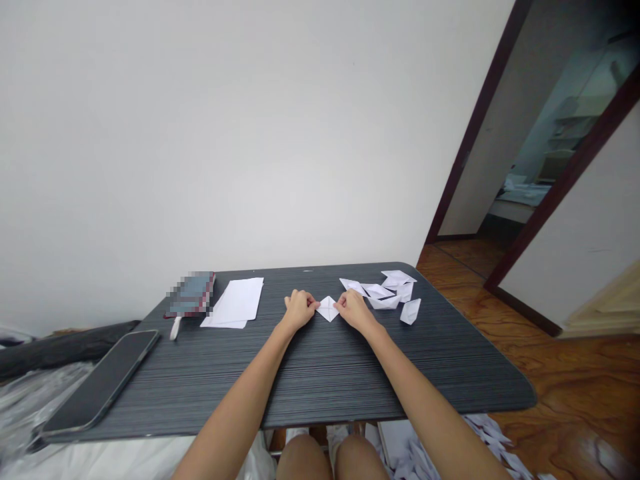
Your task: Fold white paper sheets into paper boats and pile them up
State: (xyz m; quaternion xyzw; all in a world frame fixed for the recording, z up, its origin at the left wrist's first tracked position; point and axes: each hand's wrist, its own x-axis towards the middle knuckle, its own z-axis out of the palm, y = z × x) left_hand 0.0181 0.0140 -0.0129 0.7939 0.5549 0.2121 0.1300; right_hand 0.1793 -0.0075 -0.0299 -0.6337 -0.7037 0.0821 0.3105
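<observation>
A small diamond of folded white paper point(329, 309) is held flat just above or on the dark table, with crease lines across its middle. My left hand point(301, 309) pinches its left corner between thumb and finger. At the opposite corner, my right hand point(354, 308) grips the paper the same way. Several folded paper boats point(384, 302) lie close beyond and to the right of my right hand. One more folded paper piece point(411, 311) sits a little apart from them on the right.
On the left are a stack of white paper sheets point(240, 301), a book point(193, 295) with a white strap, and a phone point(103, 383) at the table's point(340, 393) left edge. More folded papers point(493, 437) lie on the floor at right. A wall stands behind the table.
</observation>
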